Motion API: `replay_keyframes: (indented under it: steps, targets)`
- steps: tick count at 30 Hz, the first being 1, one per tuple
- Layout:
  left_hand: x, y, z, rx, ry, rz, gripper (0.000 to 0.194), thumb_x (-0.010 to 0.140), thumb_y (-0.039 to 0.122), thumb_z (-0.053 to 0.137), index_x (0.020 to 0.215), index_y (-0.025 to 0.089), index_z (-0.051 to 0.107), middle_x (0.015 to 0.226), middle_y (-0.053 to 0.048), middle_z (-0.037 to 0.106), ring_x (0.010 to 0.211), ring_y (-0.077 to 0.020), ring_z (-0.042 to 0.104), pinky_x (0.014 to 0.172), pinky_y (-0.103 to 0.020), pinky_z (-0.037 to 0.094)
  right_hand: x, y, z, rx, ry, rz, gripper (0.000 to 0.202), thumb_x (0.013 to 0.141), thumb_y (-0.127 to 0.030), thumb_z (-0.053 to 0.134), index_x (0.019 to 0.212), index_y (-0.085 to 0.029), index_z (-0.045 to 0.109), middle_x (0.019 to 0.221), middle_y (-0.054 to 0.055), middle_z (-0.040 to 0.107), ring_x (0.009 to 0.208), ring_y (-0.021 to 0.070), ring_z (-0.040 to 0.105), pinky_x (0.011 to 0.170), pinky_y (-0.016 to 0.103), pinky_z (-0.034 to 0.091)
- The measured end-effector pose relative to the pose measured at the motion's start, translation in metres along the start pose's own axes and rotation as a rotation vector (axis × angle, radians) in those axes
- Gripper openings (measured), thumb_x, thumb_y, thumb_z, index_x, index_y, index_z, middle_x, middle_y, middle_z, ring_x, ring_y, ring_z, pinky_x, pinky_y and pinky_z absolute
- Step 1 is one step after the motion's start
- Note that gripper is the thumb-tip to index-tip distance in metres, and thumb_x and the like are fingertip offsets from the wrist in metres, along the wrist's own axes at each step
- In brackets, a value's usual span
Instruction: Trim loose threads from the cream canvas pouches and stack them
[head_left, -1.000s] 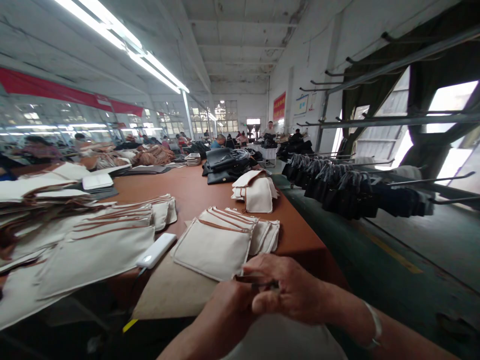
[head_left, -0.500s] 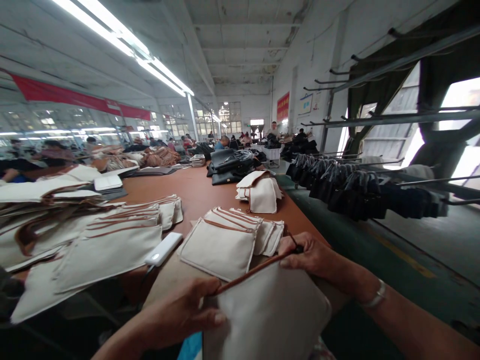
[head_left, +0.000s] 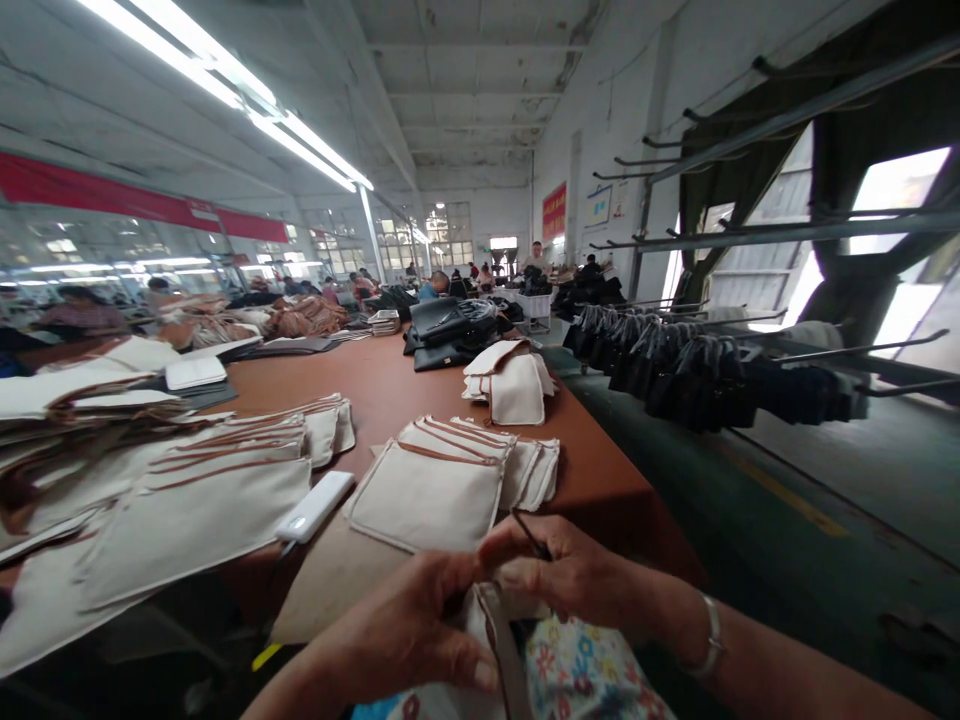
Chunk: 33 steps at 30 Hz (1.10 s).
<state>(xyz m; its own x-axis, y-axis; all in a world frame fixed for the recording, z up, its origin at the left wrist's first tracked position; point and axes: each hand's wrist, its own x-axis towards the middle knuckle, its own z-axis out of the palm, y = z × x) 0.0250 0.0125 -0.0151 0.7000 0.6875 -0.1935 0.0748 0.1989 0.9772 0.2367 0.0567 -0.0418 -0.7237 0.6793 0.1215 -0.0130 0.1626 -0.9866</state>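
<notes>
My left hand and my right hand are close together at the bottom centre, both gripping a cream fabric pouch with a brown strap edge. A thin dark tool sticks up from the right hand's fingers. The pouch is bunched low over my lap, mostly hidden by the hands. Just beyond them, a stack of cream pouches with brown trim lies on a brown table.
A white oblong device lies left of the stack. More cream pouches cover the left side; another pile and black bags sit farther back. Racks of dark items line the aisle on the right. People work in the distance.
The pouch, stretched flat between my parted hands half a second ago, is now bunched up. Both hands have come together again, and the right hand has moved left.
</notes>
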Motion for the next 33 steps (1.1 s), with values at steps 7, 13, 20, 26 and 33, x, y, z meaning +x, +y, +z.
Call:
replay_keyframes:
  steps: [7, 13, 20, 26, 33]
  targets:
    - [0.011, -0.029, -0.001, 0.02, 0.112, -0.033, 0.043, 0.066, 0.045, 0.085, 0.083, 0.011, 0.064, 0.073, 0.0, 0.051, 0.067, -0.0126, 0.042, 0.057, -0.023, 0.028, -0.008, 0.026, 0.0, -0.102, -0.025, 0.02, 0.021, 0.083, -0.031, 0.069, 0.091, -0.014, 0.06, 0.073, -0.004, 0.05, 0.065, 0.0093, 0.042, 0.058, 0.02, 0.034]
    - [0.018, -0.036, -0.002, 0.128, 0.311, -0.041, 0.047, 0.074, 0.057, 0.075, 0.076, 0.014, 0.057, 0.065, 0.005, 0.038, 0.062, -0.0104, 0.027, 0.054, -0.026, 0.017, -0.009, 0.029, -0.006, -0.003, 0.005, 0.025, 0.02, 0.083, -0.03, 0.069, 0.083, -0.013, 0.059, 0.068, -0.005, 0.048, 0.061, 0.0081, 0.038, 0.055, 0.02, 0.032]
    - [0.027, -0.033, 0.004, -0.012, 0.407, -0.053, 0.032, 0.067, 0.041, 0.076, 0.069, 0.012, 0.061, 0.059, 0.004, 0.045, 0.059, -0.0104, 0.03, 0.056, -0.026, 0.019, -0.01, 0.031, -0.005, 0.141, 0.045, 0.162, 0.02, 0.083, -0.032, 0.07, 0.084, -0.014, 0.062, 0.048, -0.011, 0.038, 0.04, 0.004, 0.03, 0.04, 0.017, 0.022]
    - [0.03, -0.032, 0.009, 0.074, 0.419, -0.094, 0.022, 0.069, 0.035, 0.064, 0.067, 0.014, 0.057, 0.057, 0.005, 0.04, 0.055, -0.01, 0.027, 0.053, -0.026, 0.017, -0.01, 0.032, -0.004, 0.22, 0.089, 0.278, 0.031, 0.082, -0.046, 0.068, 0.082, -0.016, 0.058, 0.053, -0.009, 0.043, 0.036, 0.0045, 0.03, 0.034, 0.017, 0.024]
    - [0.034, -0.024, 0.011, 0.355, 0.389, -0.095, 0.019, 0.076, 0.033, 0.053, 0.071, 0.015, 0.055, 0.064, 0.005, 0.036, 0.061, -0.0115, 0.027, 0.053, -0.026, 0.019, -0.006, 0.024, -0.004, -0.003, 0.106, 0.171, 0.018, 0.071, -0.021, 0.074, 0.078, -0.013, 0.06, 0.064, -0.005, 0.053, 0.059, 0.0076, 0.041, 0.052, 0.017, 0.033]
